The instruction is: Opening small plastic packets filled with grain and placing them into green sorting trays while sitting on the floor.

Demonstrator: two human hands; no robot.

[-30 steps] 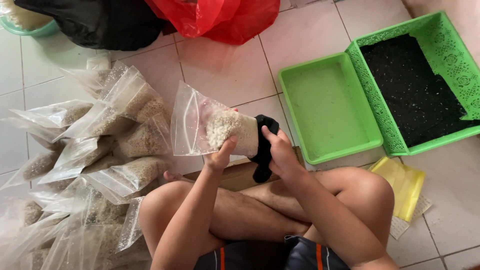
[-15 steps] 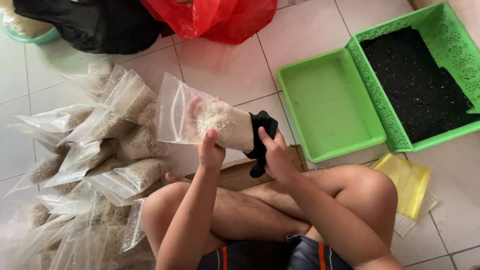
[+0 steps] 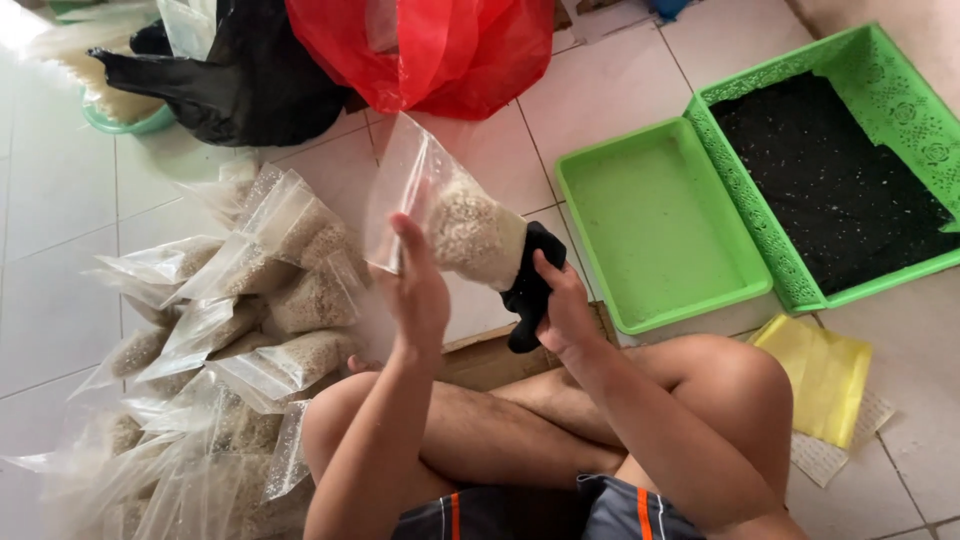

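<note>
My left hand grips the side of a clear plastic bag partly filled with pale grain, held tilted above my crossed legs. Against the bag's filled end my right hand presses a black cloth. The bag's empty top points up and to the left.
A pile of several clear bags of grain lies on the tiled floor at left. An empty green tray and a green basket of black material sit at right. Red bag and black bag lie beyond. A yellow bag rests by my knee.
Both hands have lifted the bag and tilted it more upright, its open end swinging upward. My left hand has shifted from below the bag to its side.
</note>
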